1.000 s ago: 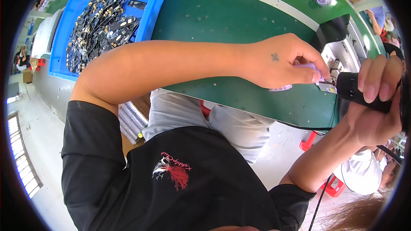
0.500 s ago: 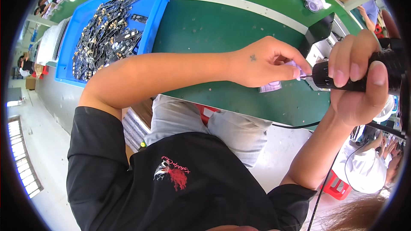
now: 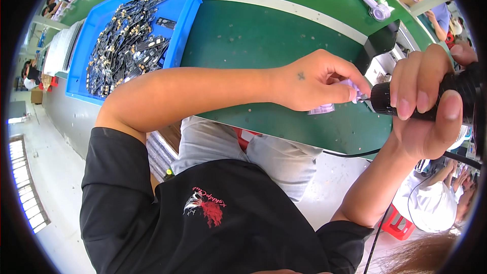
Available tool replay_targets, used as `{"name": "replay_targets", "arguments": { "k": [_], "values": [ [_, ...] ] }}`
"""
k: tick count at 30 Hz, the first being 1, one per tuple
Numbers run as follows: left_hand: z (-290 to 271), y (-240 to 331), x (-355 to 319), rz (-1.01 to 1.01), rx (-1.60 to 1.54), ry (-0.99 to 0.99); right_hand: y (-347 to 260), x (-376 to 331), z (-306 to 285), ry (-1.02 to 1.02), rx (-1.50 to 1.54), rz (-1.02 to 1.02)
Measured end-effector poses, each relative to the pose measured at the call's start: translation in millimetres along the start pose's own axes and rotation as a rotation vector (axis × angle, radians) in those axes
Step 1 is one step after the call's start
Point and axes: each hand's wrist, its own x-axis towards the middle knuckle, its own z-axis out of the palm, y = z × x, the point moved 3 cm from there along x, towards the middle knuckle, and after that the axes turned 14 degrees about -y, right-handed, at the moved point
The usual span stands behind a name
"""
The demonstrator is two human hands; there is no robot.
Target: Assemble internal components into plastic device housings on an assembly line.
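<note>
My left hand (image 3: pixel 324 80) is closed, with thumb and index finger pinching a translucent lilac plastic part (image 3: pixel 321 108) above the green table. Most of that part is hidden under the hand; one piece of it shows beyond the fingertips and another below the palm. A black electric screwdriver (image 3: pixel 381 97) lies sideways in my right hand (image 3: pixel 423 99), whose fingers wrap round its body. Its thin bit points left and meets the lilac part by my left fingertips; whether a screw sits there is too small to tell.
At the left stands a blue bin (image 3: pixel 192 20) heaped with small dark circuit boards (image 3: pixel 127 45). A lilac handheld fan (image 3: pixel 378 10) lies at the far right of the table (image 3: pixel 238 35). Behind the screwdriver is an open black-and-white box (image 3: pixel 380 45). A black cable (image 3: pixel 350 155) hangs at the table's near edge.
The whole view has shifted slightly, so the hands and table sit a little lower at the right. Both hands keep their grips, and the bit stays at the lilac part.
</note>
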Motion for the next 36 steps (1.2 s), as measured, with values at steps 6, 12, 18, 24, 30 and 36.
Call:
{"name": "replay_targets", "arguments": {
  "k": [6, 12, 18, 24, 30, 36],
  "values": [
    [-0.7, 7.7, -4.7, -0.051, 0.019, -0.005, 3.2, 5.3, 8.1, 0.004, -0.002, 0.005],
    [1.3, 4.4, -0.2, -0.018, 0.005, -0.009, -7.8, 11.7, 22.2, 0.078, -0.057, 0.061],
    [2.1, 6.2, 0.3, -0.024, 0.023, -0.031, -15.0, 11.7, 17.3, 0.053, -0.005, -0.078],
    [-5.7, 6.7, 2.3, 0.006, -0.004, 0.053, -60.5, -1.9, 10.9, 0.095, -0.263, -0.137],
    [-23.1, 14.2, 10.6, 0.139, -0.542, 0.186, -70.1, -77.7, 74.2, 0.77, -1.328, -0.097],
    [-17.4, 33.2, -17.6, 0.207, -0.535, 0.386, 31.2, -19.2, 93.0, 0.296, -1.348, 0.566]
  ]
}}
